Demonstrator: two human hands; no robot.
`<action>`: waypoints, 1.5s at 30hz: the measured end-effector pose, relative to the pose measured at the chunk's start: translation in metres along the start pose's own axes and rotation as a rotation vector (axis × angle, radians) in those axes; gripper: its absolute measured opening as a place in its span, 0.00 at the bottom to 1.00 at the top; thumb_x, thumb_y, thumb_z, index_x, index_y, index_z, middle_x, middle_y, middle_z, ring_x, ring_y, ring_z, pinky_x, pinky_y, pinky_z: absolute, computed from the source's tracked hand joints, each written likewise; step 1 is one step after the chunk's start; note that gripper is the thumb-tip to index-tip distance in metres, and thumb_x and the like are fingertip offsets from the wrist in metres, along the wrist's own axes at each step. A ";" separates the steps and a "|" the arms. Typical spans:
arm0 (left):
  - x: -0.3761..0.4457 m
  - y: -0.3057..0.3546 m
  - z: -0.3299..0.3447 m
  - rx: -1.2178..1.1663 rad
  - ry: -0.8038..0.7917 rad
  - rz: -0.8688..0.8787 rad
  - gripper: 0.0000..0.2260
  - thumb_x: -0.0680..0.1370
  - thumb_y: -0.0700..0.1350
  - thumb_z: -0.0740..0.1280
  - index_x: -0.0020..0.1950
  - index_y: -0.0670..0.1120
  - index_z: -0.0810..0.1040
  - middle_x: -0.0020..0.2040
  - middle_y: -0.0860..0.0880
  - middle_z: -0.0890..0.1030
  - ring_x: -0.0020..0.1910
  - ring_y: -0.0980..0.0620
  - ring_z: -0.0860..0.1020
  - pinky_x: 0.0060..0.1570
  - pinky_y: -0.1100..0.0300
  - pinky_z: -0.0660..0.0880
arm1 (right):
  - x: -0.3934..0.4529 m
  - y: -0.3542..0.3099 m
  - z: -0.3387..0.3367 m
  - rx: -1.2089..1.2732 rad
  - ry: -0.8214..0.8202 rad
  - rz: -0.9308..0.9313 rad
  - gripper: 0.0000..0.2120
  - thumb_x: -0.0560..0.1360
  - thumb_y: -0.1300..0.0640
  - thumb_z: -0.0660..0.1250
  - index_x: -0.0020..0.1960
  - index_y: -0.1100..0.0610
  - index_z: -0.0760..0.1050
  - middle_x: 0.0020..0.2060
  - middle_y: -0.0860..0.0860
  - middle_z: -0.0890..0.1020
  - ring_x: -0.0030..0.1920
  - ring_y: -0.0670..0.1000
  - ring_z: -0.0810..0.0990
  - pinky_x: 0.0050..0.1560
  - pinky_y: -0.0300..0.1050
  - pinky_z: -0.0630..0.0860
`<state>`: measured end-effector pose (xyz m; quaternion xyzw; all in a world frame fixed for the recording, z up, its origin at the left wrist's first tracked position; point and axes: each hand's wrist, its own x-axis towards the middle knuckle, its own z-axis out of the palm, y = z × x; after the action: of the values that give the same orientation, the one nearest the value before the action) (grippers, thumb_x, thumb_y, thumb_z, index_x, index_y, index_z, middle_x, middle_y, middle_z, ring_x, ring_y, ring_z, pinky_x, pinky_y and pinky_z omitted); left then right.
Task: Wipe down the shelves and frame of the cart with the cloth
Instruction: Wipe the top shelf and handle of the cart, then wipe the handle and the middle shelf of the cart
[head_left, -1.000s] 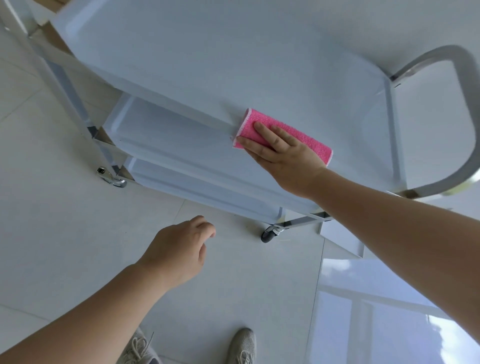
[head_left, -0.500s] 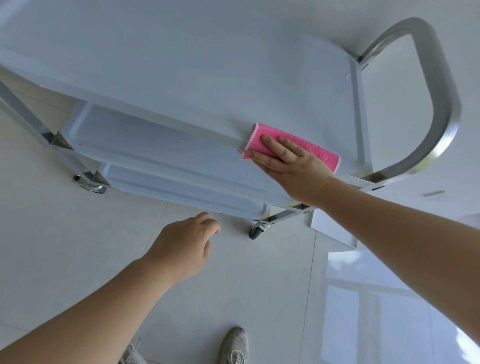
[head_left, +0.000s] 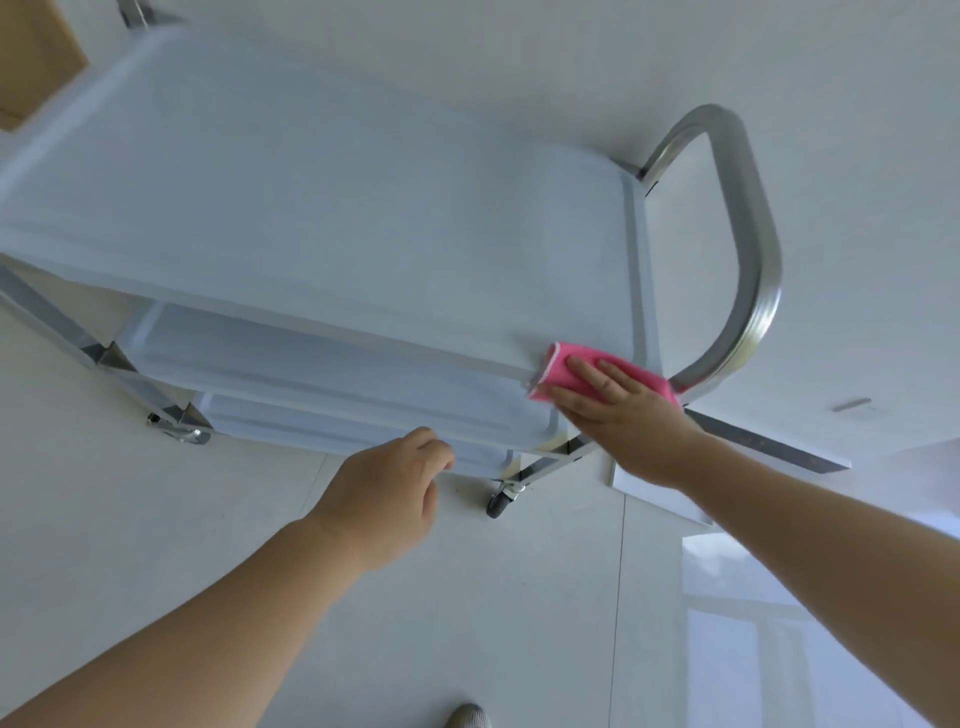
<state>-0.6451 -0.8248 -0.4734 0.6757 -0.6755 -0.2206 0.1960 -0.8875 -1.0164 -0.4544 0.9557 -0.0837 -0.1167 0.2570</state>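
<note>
A white three-shelf cart (head_left: 322, 208) on castors stands before me, with a curved steel handle (head_left: 748, 249) at its right end. My right hand (head_left: 623, 415) presses a folded pink cloth (head_left: 561, 369) flat with straight fingers on the near right corner of the top shelf, close to the handle's foot. Two lower shelves (head_left: 322, 374) show under the top one. My left hand (head_left: 389, 493) hovers in front of the cart at lower-shelf height, fingers loosely curled, holding nothing.
Pale glossy floor tiles (head_left: 156, 545) surround the cart. A black castor (head_left: 501, 501) sits under the near right leg, another wheel (head_left: 179, 428) at the near left. A wooden panel (head_left: 31, 57) shows at the top left. My shoe tip (head_left: 467, 717) is at the bottom edge.
My right hand slid the pink cloth rightward along the top shelf's near edge to the corner by the handle. My left hand stayed hovering, loosely curled. The view shifted.
</note>
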 end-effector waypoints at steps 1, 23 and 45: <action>0.006 0.009 -0.009 0.009 0.016 0.006 0.10 0.72 0.38 0.59 0.50 0.48 0.75 0.47 0.54 0.76 0.35 0.51 0.72 0.34 0.59 0.69 | 0.001 0.004 -0.005 0.060 -0.006 -0.020 0.28 0.65 0.61 0.64 0.65 0.54 0.74 0.69 0.48 0.70 0.70 0.62 0.65 0.67 0.62 0.63; 0.078 0.127 -0.137 -0.020 -0.222 -0.072 0.22 0.74 0.51 0.64 0.66 0.49 0.65 0.64 0.51 0.70 0.58 0.46 0.73 0.52 0.55 0.71 | 0.003 0.040 -0.157 0.973 -0.120 0.541 0.07 0.71 0.62 0.60 0.48 0.58 0.73 0.42 0.53 0.76 0.41 0.57 0.77 0.42 0.51 0.74; 0.224 0.181 -0.078 -0.201 -0.199 -0.096 0.06 0.77 0.42 0.62 0.40 0.46 0.69 0.34 0.47 0.76 0.32 0.46 0.72 0.31 0.55 0.67 | -0.108 0.162 -0.077 1.070 -0.225 1.173 0.14 0.65 0.66 0.57 0.42 0.50 0.74 0.38 0.49 0.80 0.40 0.55 0.76 0.34 0.42 0.65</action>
<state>-0.7533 -1.0529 -0.3145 0.6592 -0.6329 -0.3621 0.1839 -0.9864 -1.0945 -0.2876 0.7318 -0.6427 -0.0024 -0.2268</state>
